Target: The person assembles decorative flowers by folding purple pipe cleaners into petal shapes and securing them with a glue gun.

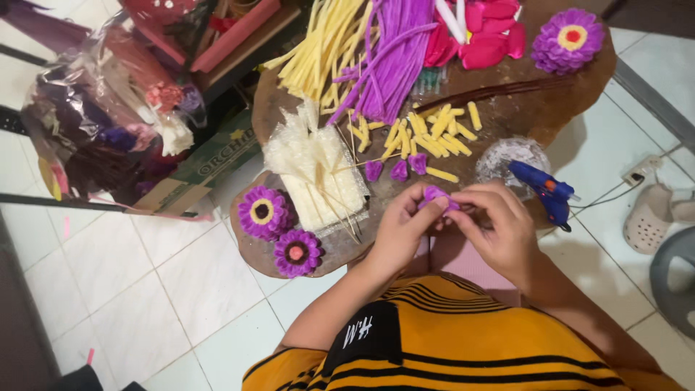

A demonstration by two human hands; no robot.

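Left hand [402, 230] and right hand [499, 230] meet fingertip to fingertip; both grips pinched.

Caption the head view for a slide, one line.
Both hands, left hand and right hand, pinch a small purple fuzzy pipe-cleaner piece above a brown board, blue glue gun alongside.

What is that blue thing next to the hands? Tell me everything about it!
It is a blue glue gun that looks like plastic, with an orange trigger part near its middle. It lies tilted on the right edge of the brown board, its nozzle end pointing up-left toward a clear, round, shiny dish, its handle hanging out over the white floor. A thin cord runs off to the right. Neither hand touches it; the right hand is nearest.
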